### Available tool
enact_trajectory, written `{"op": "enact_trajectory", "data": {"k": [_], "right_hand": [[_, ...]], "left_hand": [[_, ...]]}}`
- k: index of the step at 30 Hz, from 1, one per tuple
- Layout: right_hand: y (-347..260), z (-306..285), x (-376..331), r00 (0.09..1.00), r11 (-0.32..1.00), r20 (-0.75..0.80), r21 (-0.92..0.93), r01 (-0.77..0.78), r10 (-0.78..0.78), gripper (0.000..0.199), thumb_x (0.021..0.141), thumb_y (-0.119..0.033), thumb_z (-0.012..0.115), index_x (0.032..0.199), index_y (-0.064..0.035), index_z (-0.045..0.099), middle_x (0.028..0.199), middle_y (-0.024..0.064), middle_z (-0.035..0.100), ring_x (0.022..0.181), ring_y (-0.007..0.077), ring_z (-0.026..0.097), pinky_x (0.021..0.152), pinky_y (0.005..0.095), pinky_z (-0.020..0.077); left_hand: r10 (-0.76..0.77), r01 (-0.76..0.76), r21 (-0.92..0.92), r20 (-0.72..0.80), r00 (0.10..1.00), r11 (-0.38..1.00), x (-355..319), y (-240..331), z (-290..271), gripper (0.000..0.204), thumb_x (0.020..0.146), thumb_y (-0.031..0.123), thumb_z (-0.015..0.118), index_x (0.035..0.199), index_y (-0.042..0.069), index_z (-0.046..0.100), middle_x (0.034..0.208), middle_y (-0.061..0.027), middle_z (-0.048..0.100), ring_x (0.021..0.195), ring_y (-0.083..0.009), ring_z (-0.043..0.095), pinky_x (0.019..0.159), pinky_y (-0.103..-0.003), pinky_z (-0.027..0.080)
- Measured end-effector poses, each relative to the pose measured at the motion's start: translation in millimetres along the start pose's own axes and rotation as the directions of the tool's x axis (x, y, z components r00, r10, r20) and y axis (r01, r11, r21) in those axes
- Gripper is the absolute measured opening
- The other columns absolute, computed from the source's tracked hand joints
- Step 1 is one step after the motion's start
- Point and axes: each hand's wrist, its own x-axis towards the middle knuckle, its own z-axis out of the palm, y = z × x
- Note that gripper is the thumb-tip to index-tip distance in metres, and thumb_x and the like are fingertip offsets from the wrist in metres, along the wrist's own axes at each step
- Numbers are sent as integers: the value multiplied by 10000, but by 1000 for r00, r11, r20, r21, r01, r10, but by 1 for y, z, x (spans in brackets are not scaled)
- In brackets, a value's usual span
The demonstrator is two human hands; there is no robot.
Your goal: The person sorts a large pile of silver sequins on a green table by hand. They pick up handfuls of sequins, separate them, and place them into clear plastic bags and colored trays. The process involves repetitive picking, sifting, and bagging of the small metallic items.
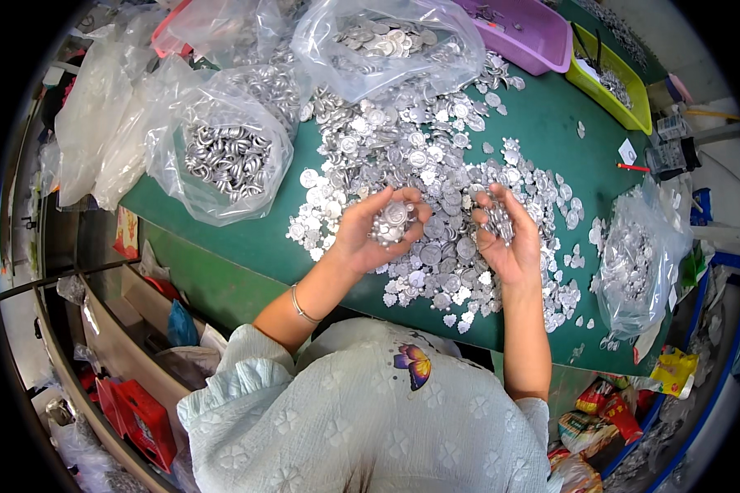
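My left hand (376, 232) is cupped, its fingers curled round several silver metal charms (394, 220), one of them a large round piece with a scalloped rim. To its right, my right hand (510, 238) pinches a small stack of silver charms (497, 223), seen partly edge-on between thumb and fingers. Both hands are raised over a wide heap of loose silver charms (445, 197), round and flower-edged pieces spread across the green table (222, 238). The hands are apart from each other. Exactly how many pieces each holds is hidden by the fingers.
Clear plastic bags of silver pieces stand at the left (226, 156), far middle (386, 41) and right (633, 263). A purple basket (543, 41) and a yellow-green basket (625, 90) sit at the far right. A red pencil (633, 168) lies near the right edge.
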Motion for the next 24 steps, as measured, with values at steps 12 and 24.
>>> {"op": "enact_trajectory", "data": {"k": [12, 24], "right_hand": [[13, 24, 2, 983, 971, -114, -207, 121, -146, 227, 923, -280, 494, 946, -59, 544, 812, 40, 551, 686, 172, 551, 502, 274, 412], [12, 32, -1, 985, 965, -164, -261, 3, -48, 259, 860, -197, 580, 1077, -57, 567, 798, 23, 525, 704, 128, 521, 614, 268, 439]], "left_hand": [[-4, 20, 122, -132, 991, 992, -1, -10, -3, 108, 909, 146, 493, 979, 64, 505, 763, -40, 440, 567, -97, 370, 420, -175, 278], [444, -171, 725, -203, 873, 667, -13, -5, 16, 340, 843, 15, 558, 1180, 54, 537, 931, -32, 579, 642, -68, 499, 471, -199, 385]]}}
